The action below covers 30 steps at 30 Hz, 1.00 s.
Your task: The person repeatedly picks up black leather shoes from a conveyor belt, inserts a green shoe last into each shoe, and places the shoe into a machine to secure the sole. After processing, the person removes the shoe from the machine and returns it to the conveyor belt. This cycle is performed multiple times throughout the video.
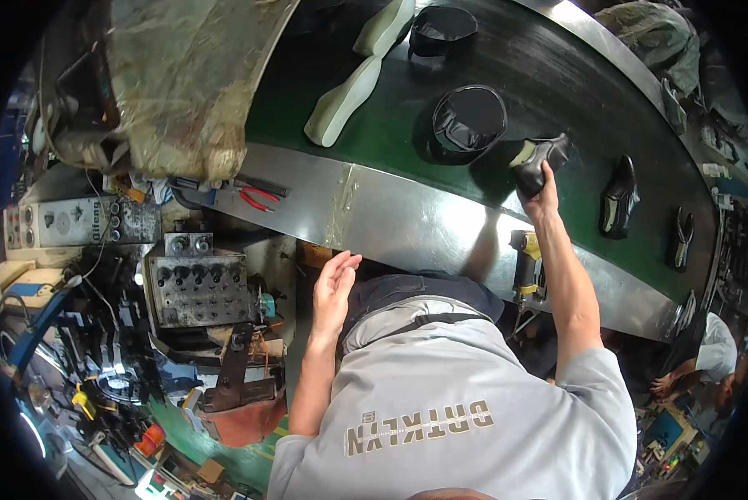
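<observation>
Your right hand (543, 198) clamps a glossy black shoe (547, 157) over flat green belt (557, 83), unreleased; second black shoe (619, 197) already down; left hand (334, 289) empty.

On the surface (557, 83), I locate two cylinders (468, 125) left of the shoe (528, 172) in my right hand (543, 198), and a second shoe (615, 200) to its right. Pliers (260, 199) lie on the ledge (399, 212); the control box (199, 293) stands left of my left hand (332, 293).
</observation>
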Each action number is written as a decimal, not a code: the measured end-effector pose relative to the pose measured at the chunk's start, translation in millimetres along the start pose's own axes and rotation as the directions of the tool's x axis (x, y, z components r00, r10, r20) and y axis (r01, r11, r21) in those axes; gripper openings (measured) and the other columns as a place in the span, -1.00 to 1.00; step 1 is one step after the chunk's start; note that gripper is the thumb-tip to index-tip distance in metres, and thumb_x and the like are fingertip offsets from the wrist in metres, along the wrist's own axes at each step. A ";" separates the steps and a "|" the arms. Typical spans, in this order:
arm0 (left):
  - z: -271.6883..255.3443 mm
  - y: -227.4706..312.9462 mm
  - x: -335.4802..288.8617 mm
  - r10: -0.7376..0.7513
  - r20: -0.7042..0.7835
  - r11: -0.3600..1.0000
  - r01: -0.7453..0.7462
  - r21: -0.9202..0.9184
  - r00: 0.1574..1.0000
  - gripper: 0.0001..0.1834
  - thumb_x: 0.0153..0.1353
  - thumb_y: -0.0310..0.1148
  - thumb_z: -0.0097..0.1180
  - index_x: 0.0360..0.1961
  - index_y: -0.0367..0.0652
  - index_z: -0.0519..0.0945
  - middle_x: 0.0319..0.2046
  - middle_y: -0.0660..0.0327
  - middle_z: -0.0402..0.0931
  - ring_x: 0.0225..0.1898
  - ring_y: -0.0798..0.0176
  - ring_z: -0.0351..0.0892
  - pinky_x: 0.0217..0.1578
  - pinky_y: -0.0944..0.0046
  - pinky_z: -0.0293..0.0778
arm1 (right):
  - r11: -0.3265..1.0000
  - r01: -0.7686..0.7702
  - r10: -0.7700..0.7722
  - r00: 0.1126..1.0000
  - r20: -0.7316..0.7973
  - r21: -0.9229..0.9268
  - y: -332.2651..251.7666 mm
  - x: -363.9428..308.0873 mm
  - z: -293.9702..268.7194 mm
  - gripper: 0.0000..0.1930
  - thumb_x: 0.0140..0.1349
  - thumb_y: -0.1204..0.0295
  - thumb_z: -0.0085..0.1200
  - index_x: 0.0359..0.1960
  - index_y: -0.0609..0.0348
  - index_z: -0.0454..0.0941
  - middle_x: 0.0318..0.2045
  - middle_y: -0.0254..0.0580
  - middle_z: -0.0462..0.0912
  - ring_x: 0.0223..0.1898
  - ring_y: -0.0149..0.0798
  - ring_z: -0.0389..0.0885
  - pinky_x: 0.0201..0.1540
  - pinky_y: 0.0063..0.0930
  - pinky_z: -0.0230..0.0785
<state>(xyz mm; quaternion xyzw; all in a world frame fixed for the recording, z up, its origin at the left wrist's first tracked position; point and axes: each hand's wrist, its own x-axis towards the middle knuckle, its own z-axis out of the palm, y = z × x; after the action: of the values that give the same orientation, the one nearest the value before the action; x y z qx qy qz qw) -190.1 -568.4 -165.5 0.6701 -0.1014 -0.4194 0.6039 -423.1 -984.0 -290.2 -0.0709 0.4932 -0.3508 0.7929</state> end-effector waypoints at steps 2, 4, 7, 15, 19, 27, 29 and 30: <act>1.2 -0.2 3.0 -0.015 -0.023 0.999 0.016 0.049 1.000 -0.58 0.41 -0.27 0.00 0.20 -0.27 0.40 0.03 0.09 0.55 0.06 0.26 0.52 0.07 0.28 0.38 | 0.993 0.048 -0.032 0.990 -0.138 0.110 10.8 34.1 -20.4 -0.46 0.19 0.05 0.22 0.04 0.19 0.46 -0.09 -0.04 0.63 -0.09 -0.06 0.64 0.05 -0.19 0.54; 4.4 3.6 10.6 -0.052 -0.006 0.998 0.053 0.044 0.999 -0.59 0.40 -0.33 0.02 0.19 -0.32 0.39 0.03 0.02 0.54 0.09 0.22 0.51 0.14 0.26 0.37 | 0.886 -0.239 0.286 0.956 -0.063 0.398 31.8 46.3 -28.0 -0.37 0.26 0.02 0.15 0.04 0.42 0.38 -0.11 0.07 0.61 -0.13 0.01 0.65 0.04 -0.15 0.55; 13.6 10.2 23.6 -0.080 0.014 0.996 0.079 0.041 0.997 -0.59 0.39 -0.35 0.03 0.18 -0.35 0.39 0.03 0.00 0.53 0.10 0.20 0.50 0.16 0.25 0.37 | 0.986 -0.053 0.049 0.998 -0.034 -0.159 89.7 11.9 11.0 -0.52 0.34 0.16 0.09 0.02 0.42 0.44 -0.17 0.04 0.63 -0.27 -0.11 0.66 -0.14 -0.31 0.58; 46.5 42.4 68.0 -0.049 0.170 0.997 0.039 0.059 0.984 -0.59 0.39 -0.34 0.03 0.18 -0.32 0.40 0.04 0.02 0.53 0.10 0.25 0.49 0.16 0.27 0.37 | -0.686 0.571 -0.276 0.369 0.888 -0.450 87.3 0.0 101.4 -0.71 0.11 0.26 0.26 -0.20 0.15 0.62 -0.12 -0.02 0.55 0.01 -0.01 0.45 0.17 -0.09 0.20; 54.2 50.3 86.8 0.019 0.208 0.997 -0.034 0.070 0.978 -0.58 0.38 -0.36 0.05 0.20 -0.30 0.39 0.07 0.02 0.51 0.12 0.23 0.48 0.17 0.27 0.35 | -0.553 0.780 0.231 0.481 0.846 -0.293 79.5 9.9 139.3 -0.76 0.22 0.22 0.13 -0.40 0.13 0.60 -0.44 -0.03 0.62 -0.24 0.03 0.59 0.01 -0.10 0.33; 47.8 57.9 109.8 -0.156 0.297 0.974 0.197 -0.114 0.942 -0.68 0.21 -0.44 0.27 -0.05 -0.31 0.50 -0.14 0.25 0.51 -0.11 0.43 0.45 -0.08 0.42 0.40 | 0.000 0.928 0.523 0.318 0.791 -0.373 123.6 -91.4 257.9 -0.65 0.34 0.22 0.03 -0.48 0.28 0.52 -0.58 -0.03 0.56 -0.47 -0.07 0.58 -0.34 -0.22 0.43; 40.1 71.9 97.9 -0.127 0.247 0.972 0.170 -0.163 0.961 -0.82 0.22 -0.48 0.26 -0.19 -0.27 0.55 -0.28 0.38 0.52 -0.25 0.55 0.41 -0.20 0.49 0.38 | 0.258 0.768 0.312 0.509 0.802 -0.587 139.7 -63.3 279.2 -0.68 0.34 0.24 0.05 -0.39 0.30 0.53 -0.51 -0.09 0.59 -0.41 -0.21 0.59 -0.30 -0.29 0.43; 28.2 66.7 92.4 -0.122 0.252 0.974 0.165 -0.155 0.960 -0.82 0.21 -0.50 0.26 -0.20 -0.26 0.55 -0.30 0.37 0.52 -0.26 0.54 0.40 -0.19 0.50 0.37 | 0.239 0.756 0.159 0.589 0.792 -0.610 150.9 -37.1 287.2 -0.70 0.33 0.24 0.07 -0.30 0.31 0.53 -0.47 -0.13 0.59 -0.38 -0.27 0.57 -0.26 -0.33 0.43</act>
<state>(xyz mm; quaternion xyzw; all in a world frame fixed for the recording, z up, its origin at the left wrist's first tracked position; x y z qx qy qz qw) -126.7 -664.9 -144.1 0.5643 -0.0878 -0.5477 0.6115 -120.7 -915.7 -187.6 -0.7526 0.2076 -0.1001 0.6168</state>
